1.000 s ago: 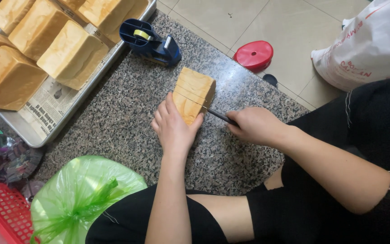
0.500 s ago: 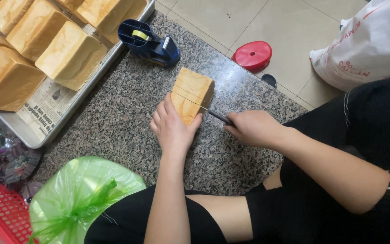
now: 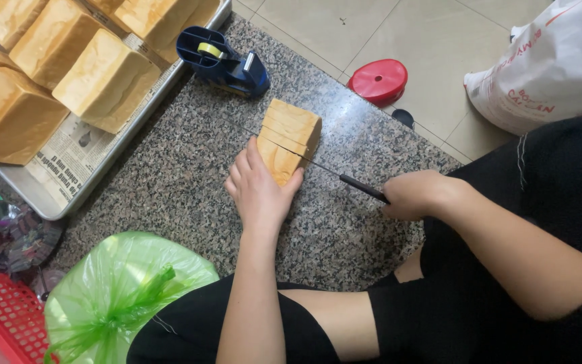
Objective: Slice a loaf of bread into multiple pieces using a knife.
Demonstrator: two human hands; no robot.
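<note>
Head view showed a metal tray (image 3: 31, 195) lined with newspaper at the granite slab's (image 3: 170, 182) left edge, bearing whole golden loaves (image 3: 102, 81). Below it lay a green plastic bag (image 3: 122, 290). A blue tape dispenser (image 3: 223, 61) stood near the far edge. Mid-slab, the left hand (image 3: 261, 192) pressed flat on the loaf (image 3: 289, 138), whose long axis ran away from the body. The knife (image 3: 345, 178) crossed it, right hand's (image 3: 415, 195) grip closed around the handle. A red lid (image 3: 378, 81) and a white printed sack (image 3: 554, 61) lay on the floor.
</note>
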